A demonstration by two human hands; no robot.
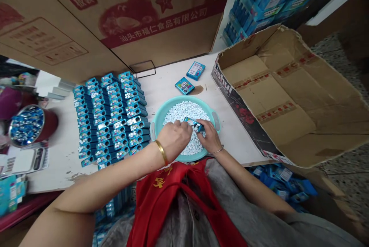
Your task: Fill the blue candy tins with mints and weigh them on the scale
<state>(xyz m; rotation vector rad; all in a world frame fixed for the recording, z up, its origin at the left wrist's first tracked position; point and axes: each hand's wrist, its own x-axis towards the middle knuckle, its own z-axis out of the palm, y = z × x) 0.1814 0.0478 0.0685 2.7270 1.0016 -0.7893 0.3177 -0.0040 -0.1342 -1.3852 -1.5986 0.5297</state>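
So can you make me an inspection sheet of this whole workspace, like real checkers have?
Surface: white table, brown mark behind the basin.
Job's things: green basin of white pellets; rows of blue packs at left.
Clutter: two flat blue boxes; open cardboard box at right.
Hands: right hand holds a small pack over the basin; left hand beside it, grip hidden.
Cables: nothing seen.
Surroundings: printed cartons behind.

Smooth plastic basin [158, 118]; glossy held box [189, 120]; matt cardboard carton [291, 114] (rough-edged).
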